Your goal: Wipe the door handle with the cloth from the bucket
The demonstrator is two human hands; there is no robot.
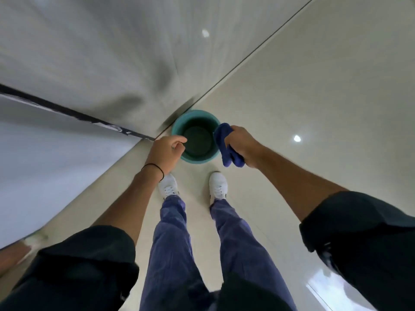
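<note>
A teal bucket [195, 117] stands on the pale tiled floor just ahead of my feet, against the base of a grey wall. Nothing shows inside its dark interior. My right hand [243, 144] is closed around a bunched blue cloth [224, 145], held beside the bucket's right rim. My left hand [165, 152] hovers over the bucket's left rim with fingers loosely curled and nothing in them. A thin black band circles that wrist. No door handle is in view.
A grey wall [101, 52] rises ahead and to the left, with a dark seam [67, 111] where a paler panel [45, 158] meets it. Glossy floor tiles [314, 97] stretch to the right. My white shoes [217, 185] stand just behind the bucket.
</note>
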